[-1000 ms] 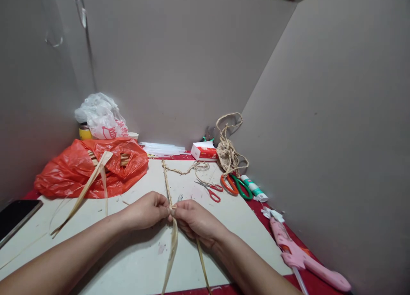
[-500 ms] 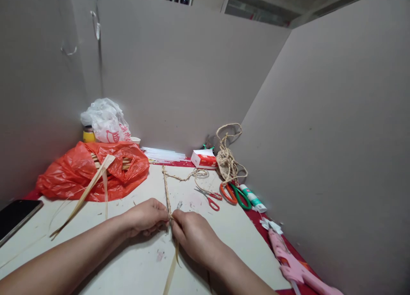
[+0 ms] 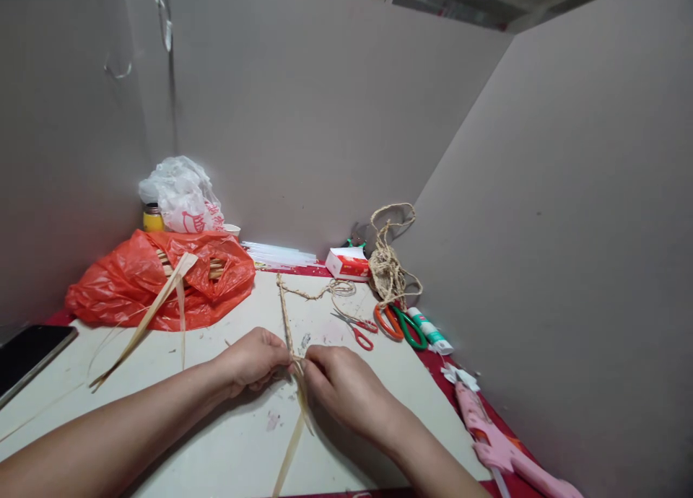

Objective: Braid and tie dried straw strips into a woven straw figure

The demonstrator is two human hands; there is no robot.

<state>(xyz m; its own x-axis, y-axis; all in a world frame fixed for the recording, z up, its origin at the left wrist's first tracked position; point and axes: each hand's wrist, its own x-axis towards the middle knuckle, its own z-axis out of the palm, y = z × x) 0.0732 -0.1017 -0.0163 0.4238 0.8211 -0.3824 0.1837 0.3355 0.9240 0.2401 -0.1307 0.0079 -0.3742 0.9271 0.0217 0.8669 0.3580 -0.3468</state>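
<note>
A thin braided straw cord (image 3: 285, 312) runs from the back of the white board (image 3: 227, 440) toward me, its near end between my hands. My left hand (image 3: 260, 361) pinches the cord at its working end. Close beside it on the right, my right hand (image 3: 336, 382) pinches a strand there; its fingertips are partly hidden. Loose flat straw strips (image 3: 295, 440) hang below the fingers and lie across the board. The cord's far part bends right into a small coil (image 3: 342, 288).
Small red scissors (image 3: 360, 332) lie right of the cord. Behind are larger scissors (image 3: 412, 330), a bundle of braided rope (image 3: 387, 271) and a red-white box (image 3: 347, 263). A red plastic bag (image 3: 124, 289) holds straw at left, near a phone (image 3: 32, 357). A pink glue gun (image 3: 498, 440) lies at right.
My right hand has moved slightly right, away from the left, drawing on a strand. More loose strip ends show below the fingers. The view has tilted down a little.
</note>
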